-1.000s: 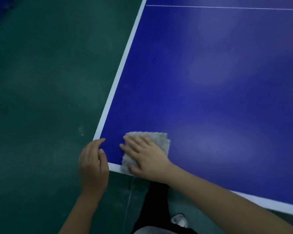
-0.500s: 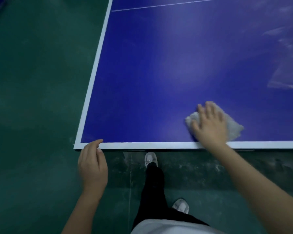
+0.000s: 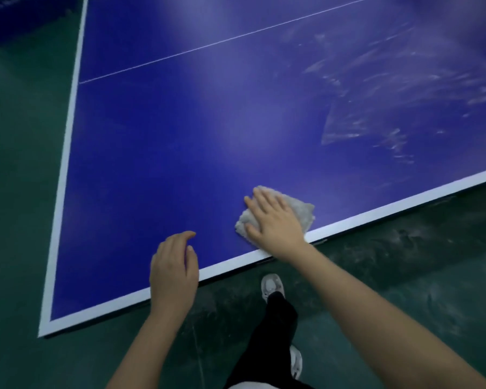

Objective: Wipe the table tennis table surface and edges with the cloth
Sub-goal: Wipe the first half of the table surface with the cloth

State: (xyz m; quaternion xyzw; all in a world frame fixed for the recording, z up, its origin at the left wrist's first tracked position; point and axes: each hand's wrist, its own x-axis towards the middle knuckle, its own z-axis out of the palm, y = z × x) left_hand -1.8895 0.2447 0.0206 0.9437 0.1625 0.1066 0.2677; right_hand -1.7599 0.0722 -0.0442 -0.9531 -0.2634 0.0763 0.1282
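R hand (image 3: 275,220) flat, fingers straight, palm pressing crumpled grey fluffy cloth (image 3: 302,210) onto blue table tennis table top (image 3: 180,141); spread palm likely for even wiping pressure. Cloth pokes out right of knuckles. White edge stripe (image 3: 376,213) at wrist. L hand (image 3: 174,266) alongside, loosely curled, holds nothing, prob. steadying. Smear streaks (image 3: 376,113) well beyond fingertips. No writing legible.

Beyond my right hand (image 3: 275,223) the table (image 3: 180,150) offers open room up to the thin white line (image 3: 208,46), while my left hand (image 3: 174,268) blocks the near edge (image 3: 376,211) leftward.
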